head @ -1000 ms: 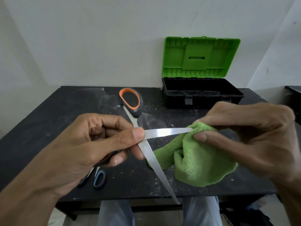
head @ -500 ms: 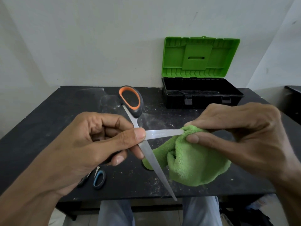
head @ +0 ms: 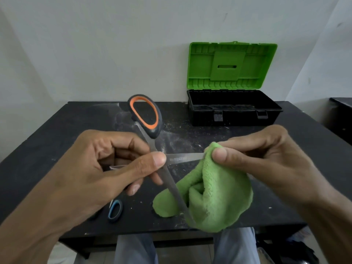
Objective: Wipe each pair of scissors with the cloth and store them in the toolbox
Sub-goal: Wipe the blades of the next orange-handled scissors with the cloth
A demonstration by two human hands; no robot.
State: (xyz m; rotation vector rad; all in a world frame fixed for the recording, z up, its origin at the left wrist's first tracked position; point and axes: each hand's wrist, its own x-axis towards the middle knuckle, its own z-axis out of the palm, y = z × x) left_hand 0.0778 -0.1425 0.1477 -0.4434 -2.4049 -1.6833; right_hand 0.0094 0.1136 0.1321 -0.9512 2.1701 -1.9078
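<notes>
the orange scissors, splayed open, are being gripped at the pivot by the left hand in front of the open toolbox, while the cloth is being pinched around one blade by the right hand. wiping is judged to be under way; next the other blade is likely to be needing the cloth. printing on the blade is being seen but not read.

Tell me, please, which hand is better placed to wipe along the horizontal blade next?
Probably the right hand: it already pinches the green cloth over that blade. The left hand holds the orange-handled scissors open.
</notes>
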